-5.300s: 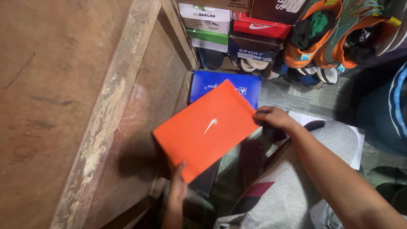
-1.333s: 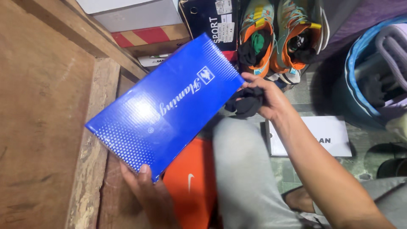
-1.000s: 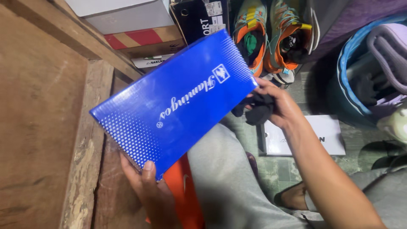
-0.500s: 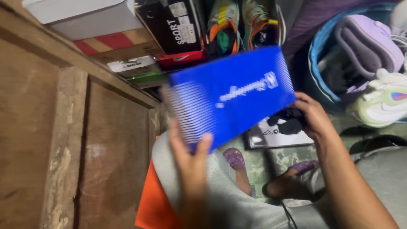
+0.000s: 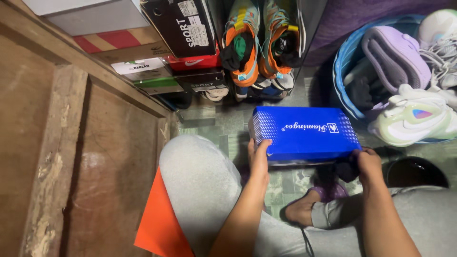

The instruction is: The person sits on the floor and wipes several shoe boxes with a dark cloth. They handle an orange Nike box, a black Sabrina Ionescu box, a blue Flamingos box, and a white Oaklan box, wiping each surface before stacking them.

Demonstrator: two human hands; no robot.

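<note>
A blue shoebox (image 5: 304,133) lies flat, low over the tiled floor, in front of my knees. My left hand (image 5: 259,157) grips its near left corner, thumb on the lid. My right hand (image 5: 369,162) holds the near right corner and also has a dark cloth-like thing (image 5: 346,170) under its fingers. An orange shoebox lid (image 5: 159,223) leans beside my left thigh, against the wooden cabinet (image 5: 71,157).
Stacked shoeboxes (image 5: 162,52) stand at the back left. Orange and teal sneakers (image 5: 259,43) sit behind the blue box. A blue basket (image 5: 343,90) at right holds lilac and white shoes. A dark round container (image 5: 416,172) is by my right knee.
The orange box went down beside my leg and the blue box came up in both hands. It has swung from the left to the middle and come down flat near the floor.
</note>
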